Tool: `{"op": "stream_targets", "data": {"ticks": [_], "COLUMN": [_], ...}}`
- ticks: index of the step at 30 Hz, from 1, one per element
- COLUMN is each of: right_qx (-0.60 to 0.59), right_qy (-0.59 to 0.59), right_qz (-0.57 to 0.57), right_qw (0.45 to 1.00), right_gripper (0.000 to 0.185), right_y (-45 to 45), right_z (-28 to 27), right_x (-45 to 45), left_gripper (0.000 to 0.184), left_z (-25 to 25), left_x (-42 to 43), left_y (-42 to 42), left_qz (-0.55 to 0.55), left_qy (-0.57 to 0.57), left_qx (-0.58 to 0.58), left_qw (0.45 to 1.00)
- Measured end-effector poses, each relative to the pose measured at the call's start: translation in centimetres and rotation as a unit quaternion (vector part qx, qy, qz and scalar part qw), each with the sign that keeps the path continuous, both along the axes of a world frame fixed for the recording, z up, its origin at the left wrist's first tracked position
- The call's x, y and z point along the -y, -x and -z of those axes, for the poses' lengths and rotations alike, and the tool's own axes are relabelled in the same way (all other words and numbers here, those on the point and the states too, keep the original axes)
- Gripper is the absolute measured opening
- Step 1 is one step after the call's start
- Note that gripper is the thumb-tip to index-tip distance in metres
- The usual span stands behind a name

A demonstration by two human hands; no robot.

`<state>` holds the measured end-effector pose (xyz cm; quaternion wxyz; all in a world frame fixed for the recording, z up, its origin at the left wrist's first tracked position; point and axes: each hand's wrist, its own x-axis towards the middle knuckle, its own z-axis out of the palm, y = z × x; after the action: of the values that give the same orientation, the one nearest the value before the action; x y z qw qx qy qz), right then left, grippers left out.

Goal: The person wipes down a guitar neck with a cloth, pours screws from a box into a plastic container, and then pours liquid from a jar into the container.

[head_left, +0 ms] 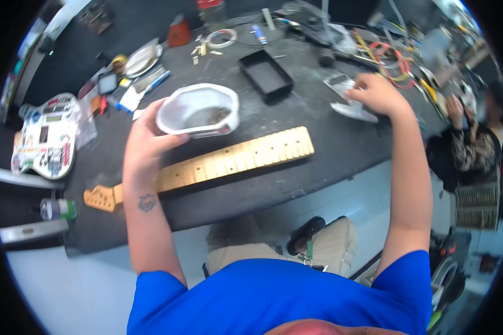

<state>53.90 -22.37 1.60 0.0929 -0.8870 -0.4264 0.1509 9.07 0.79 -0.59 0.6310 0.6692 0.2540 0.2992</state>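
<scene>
My left hand (148,129) is wrapped round the side of a white plastic tub (198,128), held tilted above the bench with its open mouth showing. A small heap of dark bits, too blurred to name, lies inside it. On the right, the fingers of my right hand (379,95) are pinched together at the upper edge of a white lid (354,113), low over the bench. Just beyond those fingers sits a small metal plate-like piece (336,84). Below the tub lies a guitar neck (235,160) with a pale fretboard, its headstock partly behind my left forearm.
A black open box (266,74) stands beyond the tub. A sticker-covered guitar body (44,137) lies at the far left. Cables (390,64) and tools crowd the right back. Another person (478,134) sits at the right. The bench's front edge (296,192) runs before me.
</scene>
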Motion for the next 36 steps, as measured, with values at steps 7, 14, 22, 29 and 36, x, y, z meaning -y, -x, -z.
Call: {"op": "stream_targets", "data": {"ticks": [7, 14, 22, 29, 36], "right_qx": [0.097, -0.023, -0.382, -0.555, -0.511], "right_qy": [0.099, 0.071, -0.315, -0.317, -0.363], "right_qz": [0.036, 0.032, 0.268, 0.405, 0.395], "right_qw": [0.990, 0.997, 0.826, 0.654, 0.671], "right_gripper": [0.087, 0.036, 0.022, 0.016, 0.017], "right_y": [1.7, -1.4, 6.7, 11.6, 13.0], "right_z": [-0.8, -1.9, -2.3, 0.4, -2.2], "right_x": [-3.3, -3.6, 2.9, 6.5, 7.1], "left_gripper": [0.074, 0.105, 0.051, 0.027, 0.058], "left_z": [-2.2, -1.7, -32.6, -64.6, -84.1], "left_x": [0.6, -0.9, -2.7, -6.7, -24.4], "left_y": [-0.7, 2.8, 13.4, 19.5, 14.8], "left_qz": [-0.026, -0.002, -0.076, -0.169, -0.356], "left_qy": [0.070, -0.007, -0.090, -0.455, -0.504], "left_qx": [-0.065, -0.230, -0.138, 0.157, -0.055], "left_qw": [0.995, 0.973, 0.983, 0.860, 0.785]}}
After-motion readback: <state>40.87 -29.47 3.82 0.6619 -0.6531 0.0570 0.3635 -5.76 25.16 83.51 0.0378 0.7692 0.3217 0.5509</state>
